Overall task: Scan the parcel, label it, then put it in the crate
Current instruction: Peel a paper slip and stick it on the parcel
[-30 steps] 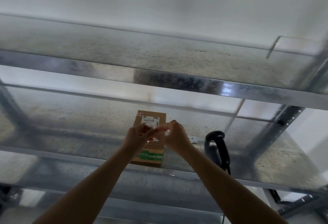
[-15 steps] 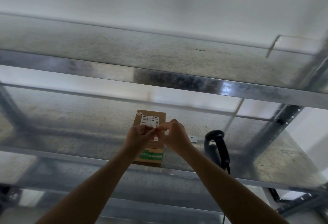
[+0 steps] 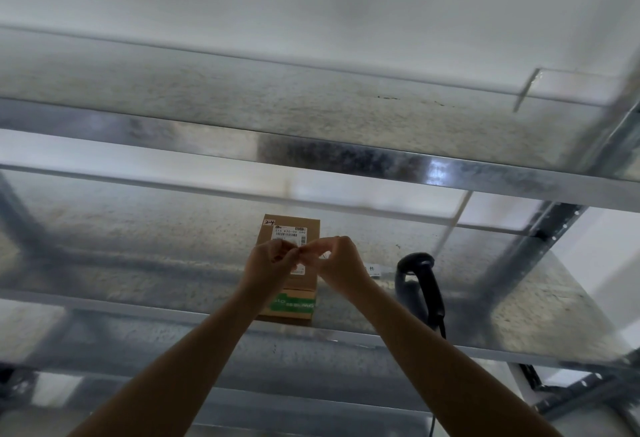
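The left hand (image 3: 268, 263) is up over the box (image 3: 289, 277), with its fingers curled in and pinching something tiny that is too small to make out. The brown box lies flat on the metal shelf (image 3: 138, 274), close to the front edge, with a white sticker (image 3: 290, 233) on top. The right hand (image 3: 341, 263) meets the left one fingertip to fingertip, pinching too. Further right, a black scanner (image 3: 420, 284) stands on the shelf, near the box but not touching it.
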A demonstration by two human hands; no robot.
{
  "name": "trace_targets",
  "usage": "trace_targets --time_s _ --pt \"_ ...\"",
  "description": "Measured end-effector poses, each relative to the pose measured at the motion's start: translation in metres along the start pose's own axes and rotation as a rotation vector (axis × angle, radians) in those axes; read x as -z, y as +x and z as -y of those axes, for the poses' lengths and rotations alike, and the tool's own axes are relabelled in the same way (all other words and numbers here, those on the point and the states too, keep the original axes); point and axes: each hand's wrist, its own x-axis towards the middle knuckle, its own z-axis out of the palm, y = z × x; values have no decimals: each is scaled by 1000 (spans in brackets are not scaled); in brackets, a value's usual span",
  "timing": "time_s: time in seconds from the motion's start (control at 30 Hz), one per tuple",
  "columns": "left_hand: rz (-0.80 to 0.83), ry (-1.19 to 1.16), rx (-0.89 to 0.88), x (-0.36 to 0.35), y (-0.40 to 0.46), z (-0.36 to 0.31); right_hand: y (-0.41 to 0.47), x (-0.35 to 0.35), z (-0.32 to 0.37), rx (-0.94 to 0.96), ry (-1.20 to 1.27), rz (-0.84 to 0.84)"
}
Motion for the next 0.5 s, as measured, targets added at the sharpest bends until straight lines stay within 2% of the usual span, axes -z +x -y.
trace_targets --time_s 0.27,0.5 --pt "-16 44 -2 -6 1 -1 1 1 0 -97 139 -24" --pt "1 40 43 -8 -1 5 2 0 -6 -218 41 -91"
